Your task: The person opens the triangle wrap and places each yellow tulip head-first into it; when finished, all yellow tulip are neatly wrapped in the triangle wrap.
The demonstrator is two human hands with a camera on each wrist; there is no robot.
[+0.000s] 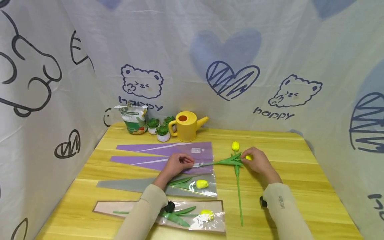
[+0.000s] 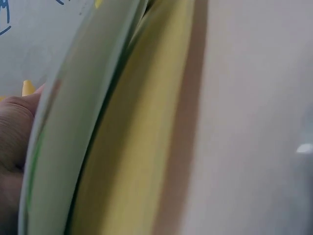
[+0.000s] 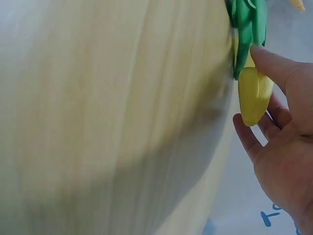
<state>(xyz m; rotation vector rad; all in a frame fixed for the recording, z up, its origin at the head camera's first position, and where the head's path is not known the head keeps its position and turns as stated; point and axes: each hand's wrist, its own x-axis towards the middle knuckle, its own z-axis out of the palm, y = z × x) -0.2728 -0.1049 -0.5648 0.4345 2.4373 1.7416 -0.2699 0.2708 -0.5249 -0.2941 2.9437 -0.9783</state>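
Note:
My right hand point(image 1: 257, 161) pinches a yellow tulip point(image 1: 229, 161) just under its bloom, also visible in the right wrist view as a yellow bloom point(image 3: 255, 95). Its stem points left and overlaps the open end of the lower purple flower sleeve point(image 1: 162, 162). At that sleeve, near its white label, the fingertips of my left hand point(image 1: 179, 162) are bunched and appear to pinch the film. The left wrist view shows only part of this hand, hiding its fingertips. A second tulip point(image 1: 239, 196) lies lengthwise beneath the held one, bloom away from me.
Another purple sleeve point(image 1: 186, 148) lies farther back. Nearer me, a grey sleeve point(image 1: 129, 184) and a brown-edged pink sleeve point(image 1: 108, 205) each contain a tulip. A yellow watering can point(image 1: 186, 128), small potted succulents point(image 1: 163, 132) and a green-white bag point(image 1: 134, 121) stand along the back.

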